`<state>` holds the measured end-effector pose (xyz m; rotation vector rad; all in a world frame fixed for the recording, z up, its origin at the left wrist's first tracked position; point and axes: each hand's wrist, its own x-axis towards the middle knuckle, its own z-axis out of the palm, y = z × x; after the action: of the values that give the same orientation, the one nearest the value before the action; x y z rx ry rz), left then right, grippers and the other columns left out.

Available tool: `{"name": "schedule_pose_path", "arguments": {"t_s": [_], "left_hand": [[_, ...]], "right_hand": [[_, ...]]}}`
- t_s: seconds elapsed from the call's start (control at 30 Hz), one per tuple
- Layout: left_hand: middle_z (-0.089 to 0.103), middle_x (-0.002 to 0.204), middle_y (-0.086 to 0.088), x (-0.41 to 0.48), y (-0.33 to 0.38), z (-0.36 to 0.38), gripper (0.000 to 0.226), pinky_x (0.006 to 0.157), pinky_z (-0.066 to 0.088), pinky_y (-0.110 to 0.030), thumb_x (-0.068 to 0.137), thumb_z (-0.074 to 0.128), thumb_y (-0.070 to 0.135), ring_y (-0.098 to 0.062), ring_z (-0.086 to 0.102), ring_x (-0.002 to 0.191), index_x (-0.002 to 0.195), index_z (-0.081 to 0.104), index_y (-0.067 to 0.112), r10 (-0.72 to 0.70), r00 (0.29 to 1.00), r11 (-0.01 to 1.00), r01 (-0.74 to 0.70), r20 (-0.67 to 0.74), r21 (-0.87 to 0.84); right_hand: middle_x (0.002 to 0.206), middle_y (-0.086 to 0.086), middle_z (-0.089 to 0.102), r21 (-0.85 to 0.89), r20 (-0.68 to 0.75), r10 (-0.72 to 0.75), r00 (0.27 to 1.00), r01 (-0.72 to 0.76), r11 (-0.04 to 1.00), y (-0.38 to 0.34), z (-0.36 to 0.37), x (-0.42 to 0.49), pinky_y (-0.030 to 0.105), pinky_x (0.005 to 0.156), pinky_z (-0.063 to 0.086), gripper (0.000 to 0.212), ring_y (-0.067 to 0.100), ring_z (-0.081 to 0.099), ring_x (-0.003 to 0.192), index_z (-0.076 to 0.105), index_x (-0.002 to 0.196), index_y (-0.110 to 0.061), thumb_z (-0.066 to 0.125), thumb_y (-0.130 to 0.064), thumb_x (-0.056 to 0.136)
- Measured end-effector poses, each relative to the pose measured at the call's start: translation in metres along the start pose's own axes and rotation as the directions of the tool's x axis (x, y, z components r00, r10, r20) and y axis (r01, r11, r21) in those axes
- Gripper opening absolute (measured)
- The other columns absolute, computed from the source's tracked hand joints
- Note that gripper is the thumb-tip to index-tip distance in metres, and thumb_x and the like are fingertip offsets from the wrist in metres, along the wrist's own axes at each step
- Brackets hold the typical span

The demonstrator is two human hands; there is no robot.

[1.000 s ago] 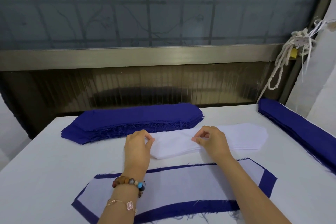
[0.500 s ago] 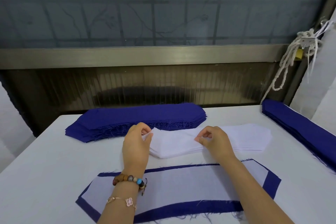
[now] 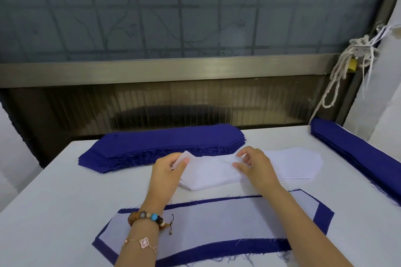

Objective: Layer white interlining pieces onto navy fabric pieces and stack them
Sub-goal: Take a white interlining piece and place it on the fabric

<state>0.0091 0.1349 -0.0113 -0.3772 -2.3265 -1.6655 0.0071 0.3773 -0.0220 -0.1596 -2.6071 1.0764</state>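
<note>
A stack of white interlining pieces [image 3: 288, 165] lies across the middle of the white table [image 3: 54, 201]. My left hand [image 3: 168, 171] pinches the raised left end of the top white piece [image 3: 208, 163]. My right hand [image 3: 256, 166] pinches the same piece near its middle. Behind them sits a thick stack of navy fabric pieces [image 3: 165, 145]. In front, near me, a navy piece [image 3: 217, 251] lies flat with a white interlining piece [image 3: 217, 221] layered on it, partly under my forearms.
A second pile of navy fabric [image 3: 358, 156] runs along the table's right edge. A dark window wall with a metal rail [image 3: 173, 69] stands right behind the table. A knotted white rope [image 3: 338, 71] hangs at the back right.
Both hands have lifted the left part of the top white piece off its stack; its left end now stands higher. The right hand's fingers have spread a little.
</note>
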Motion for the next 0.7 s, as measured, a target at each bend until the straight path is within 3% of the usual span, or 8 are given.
{"name": "schedule_pose_path", "arguments": {"t_s": [0.13, 0.2, 0.27, 0.37, 0.47, 0.7], "left_hand": [[0.074, 0.093, 0.013, 0.002, 0.001, -0.002, 0.020, 0.066, 0.053, -0.016, 0.093, 0.064, 0.017, -0.005, 0.068, 0.087, 0.090, 0.074, 0.034, -0.055, 0.998, 0.989, 0.054, -0.003, -0.140], [0.073, 0.096, 0.011, 0.003, 0.000, -0.004, 0.018, 0.068, 0.052, -0.019, 0.092, 0.066, 0.016, -0.006, 0.066, 0.089, 0.090, 0.075, 0.031, -0.070, 0.997, 0.984, 0.071, 0.012, -0.163], [0.074, 0.097, 0.008, 0.003, -0.001, -0.004, 0.017, 0.074, 0.052, -0.022, 0.091, 0.066, 0.013, -0.007, 0.066, 0.091, 0.088, 0.076, 0.027, -0.061, 0.998, 0.983, 0.065, 0.029, -0.174], [0.074, 0.096, 0.007, 0.003, -0.003, -0.004, 0.016, 0.075, 0.051, -0.025, 0.091, 0.066, 0.012, -0.007, 0.066, 0.089, 0.086, 0.075, 0.025, -0.070, 0.997, 0.981, 0.073, 0.023, -0.180], [0.074, 0.093, 0.008, 0.003, -0.007, -0.001, 0.018, 0.069, 0.050, -0.019, 0.091, 0.065, 0.011, -0.007, 0.066, 0.085, 0.085, 0.075, 0.025, -0.093, 0.996, 0.981, 0.092, 0.002, -0.171], [0.075, 0.087, 0.007, 0.006, -0.017, 0.003, 0.013, 0.063, 0.051, -0.019, 0.091, 0.066, 0.011, -0.011, 0.070, 0.080, 0.090, 0.074, 0.022, -0.191, 0.978, 0.952, 0.165, -0.083, -0.256]], "right_hand": [[0.111, -0.006, 0.048, -0.054, 0.002, -0.181, 0.983, 0.181, 0.982, -0.015, 0.002, -0.004, 0.017, 0.090, 0.034, 0.050, 0.011, 0.039, 0.106, 0.053, 0.128, -0.033, 0.074, -0.024, 0.083], [0.118, -0.009, 0.045, -0.079, 0.013, -0.304, 0.953, 0.304, 0.949, -0.026, 0.005, -0.003, 0.016, 0.096, 0.032, 0.055, 0.009, 0.034, 0.110, 0.053, 0.131, -0.036, 0.075, -0.026, 0.081], [0.121, -0.011, 0.046, -0.094, 0.042, -0.372, 0.927, 0.375, 0.922, -0.036, 0.009, 0.002, 0.019, 0.099, 0.031, 0.047, 0.008, 0.034, 0.113, 0.058, 0.125, -0.037, 0.075, -0.029, 0.081], [0.120, -0.012, 0.051, -0.178, 0.151, -0.326, 0.933, 0.350, 0.920, -0.042, 0.013, 0.011, 0.026, 0.095, 0.030, 0.028, 0.012, 0.036, 0.117, 0.065, 0.111, -0.035, 0.071, -0.035, 0.083], [0.114, -0.007, 0.056, -0.277, 0.237, -0.215, 0.947, 0.279, 0.919, -0.034, 0.011, 0.019, 0.029, 0.092, 0.028, 0.025, 0.017, 0.039, 0.115, 0.065, 0.110, -0.030, 0.067, -0.039, 0.086], [0.114, -0.004, 0.063, -0.364, 0.155, -0.060, 0.986, 0.113, 0.924, 0.004, -0.015, 0.031, 0.031, 0.086, 0.025, 0.031, 0.019, 0.043, 0.116, 0.063, 0.112, -0.029, 0.065, -0.046, 0.085]]}}
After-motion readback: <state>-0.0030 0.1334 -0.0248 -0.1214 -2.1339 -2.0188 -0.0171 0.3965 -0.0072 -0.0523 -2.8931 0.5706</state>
